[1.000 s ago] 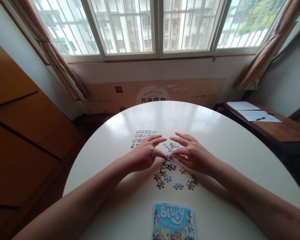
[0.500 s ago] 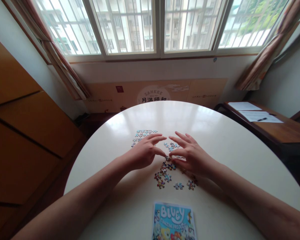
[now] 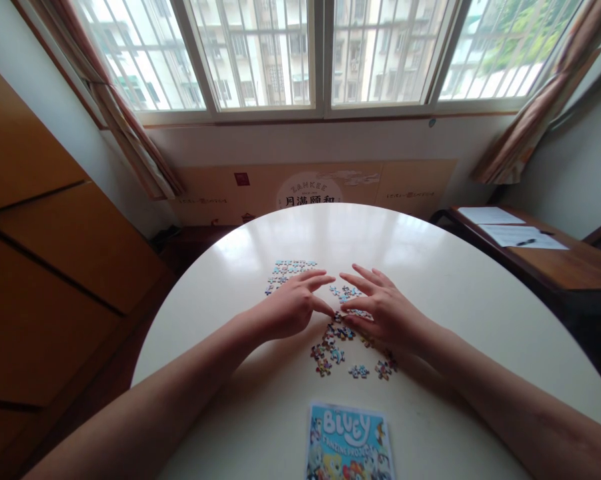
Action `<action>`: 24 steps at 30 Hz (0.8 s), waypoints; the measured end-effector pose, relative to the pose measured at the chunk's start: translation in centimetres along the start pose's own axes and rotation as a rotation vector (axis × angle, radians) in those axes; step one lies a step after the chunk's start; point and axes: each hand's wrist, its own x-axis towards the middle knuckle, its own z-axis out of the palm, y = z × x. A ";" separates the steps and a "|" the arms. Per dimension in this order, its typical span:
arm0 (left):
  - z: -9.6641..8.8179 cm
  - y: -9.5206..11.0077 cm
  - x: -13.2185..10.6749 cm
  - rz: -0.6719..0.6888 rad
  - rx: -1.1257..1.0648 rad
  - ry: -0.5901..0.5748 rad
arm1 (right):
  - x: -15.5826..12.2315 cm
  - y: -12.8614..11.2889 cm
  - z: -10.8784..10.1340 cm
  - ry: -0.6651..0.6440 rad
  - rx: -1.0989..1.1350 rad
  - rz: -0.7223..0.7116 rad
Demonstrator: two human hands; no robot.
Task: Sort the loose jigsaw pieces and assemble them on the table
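Above the middle of the round table are my left hand (image 3: 293, 305) and my right hand (image 3: 383, 308), facing each other with fingers apart. Both thumb tips come down at a small dark puzzle piece (image 3: 337, 317), one on either side; whether they press on it is hard to tell. Around and below the hands lie loose puzzle pieces (image 3: 323, 366), with more light blue ones (image 3: 344, 291) between the fingers. A block of joined blue puzzle pieces (image 3: 293, 267) lies beyond my left hand, which partly covers it.
A blue picture sheet (image 3: 350, 441) with "Bluey" lettering lies at the near side of the white table (image 3: 220, 287). To the right, a wooden desk (image 3: 585, 267) carries papers (image 3: 523, 236) and a pen. Windows and curtains are behind, an orange-brown cabinet (image 3: 35, 287) on the left.
The view has shifted very slightly. Both hands stay almost in the same place, thumbs at the small piece.
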 end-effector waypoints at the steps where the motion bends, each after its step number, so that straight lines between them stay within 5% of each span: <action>1: 0.0 0.0 0.0 -0.001 -0.001 -0.001 | 0.0 0.0 0.1 0.008 0.001 0.000; 7: -0.4 0.4 0.1 0.023 -0.008 0.049 | -0.1 0.8 -0.3 0.133 0.005 0.002; 14: -1.9 2.2 0.7 -0.032 -0.165 0.324 | -0.2 0.1 -1.6 0.181 0.120 0.031; 24: -3.1 3.9 1.0 -0.116 -0.439 0.248 | -0.1 -2.2 -2.0 0.209 0.178 -0.057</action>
